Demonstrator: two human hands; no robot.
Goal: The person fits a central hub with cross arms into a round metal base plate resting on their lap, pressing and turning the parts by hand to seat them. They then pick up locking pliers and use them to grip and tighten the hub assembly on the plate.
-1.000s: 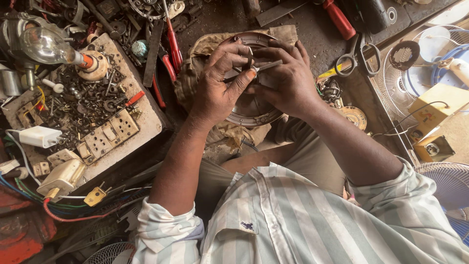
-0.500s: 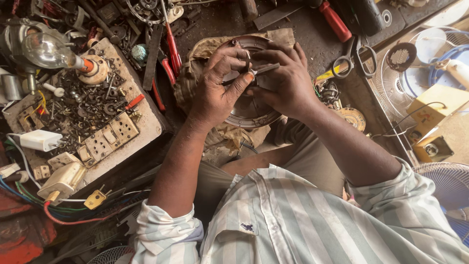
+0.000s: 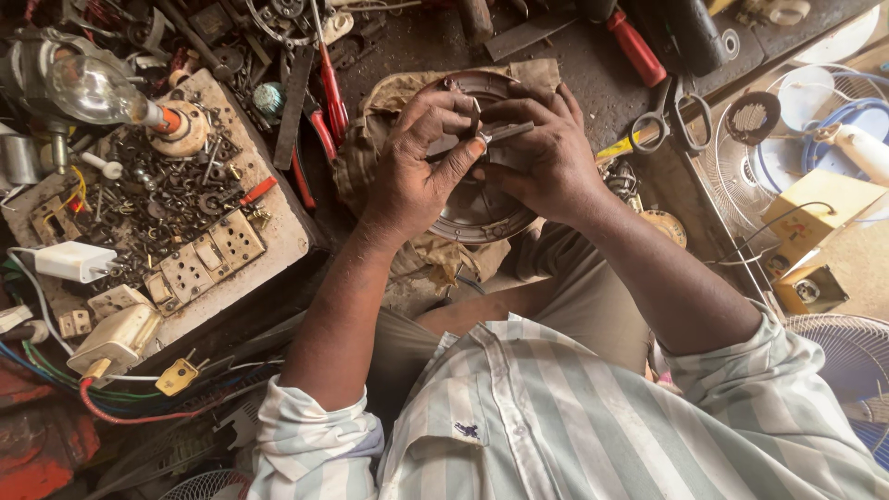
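Grey metal, round and ribbed, the disc-shaped part (image 3: 477,199) lies on a tan rag (image 3: 389,111) at the bench's near edge, just above the person's knees. Both hands meet over it: the left hand (image 3: 417,171) and right hand (image 3: 546,157) pinch a small flat metal piece (image 3: 495,134) between fingertips. Red-handled screwdrivers (image 3: 329,93) crowd the left; scissors (image 3: 671,116) lie right, leaving little free room.

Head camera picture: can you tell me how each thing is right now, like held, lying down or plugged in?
Left hand: gripping a small metal part.
Right hand: gripping the same small metal part.
Round metal disc: lying on a rag, under the hands.
Scissors: lying shut on the bench.
Glass bulb: in its holder, unlit.
White adapter: plugged into the switchboard.
Red-handled screwdriver: lying loose.
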